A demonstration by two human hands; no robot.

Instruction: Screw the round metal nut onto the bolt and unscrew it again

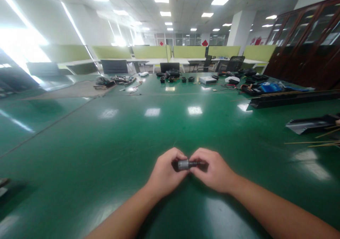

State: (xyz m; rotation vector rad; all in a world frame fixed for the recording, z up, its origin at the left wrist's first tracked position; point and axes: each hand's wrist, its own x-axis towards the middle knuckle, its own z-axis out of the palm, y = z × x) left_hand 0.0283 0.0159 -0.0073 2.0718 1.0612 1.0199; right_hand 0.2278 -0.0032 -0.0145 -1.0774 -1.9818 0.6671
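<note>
Gripping a small metal cylinder [183,164] between them, a person's two hands meet low over a glossy green bench [106,143] in an open-plan office. The left hand [166,173] is curled shut around the silver body of the cylinder, fingers wrapped over its top. The right hand [214,170] is closed on the darker, thinner end that sticks out of the cylinder toward the right, pinching it between thumb and fingertips. The piece lies level, held just above the bench and close to the person, with both bare forearms running in from the bottom edge of the view.

Well apart from the hands, at the far side of the bench, sits a scatter of gear: a row of small black boxes [176,79], a flat white box [208,79], a tangle of cables and tools [117,80] to the left, and a blue bag [269,87] among dark parts to the right. A long black rail [292,99] lies along the right side, with a shorter black tray [310,124] nearer and thin wooden sticks [313,142] beside it. Beyond the bench stand office chairs [114,66] and green desk partitions [150,51], with a dark wooden cabinet [305,44] against the right wall. Ceiling lights reflect as pale patches on the bench surface.
</note>
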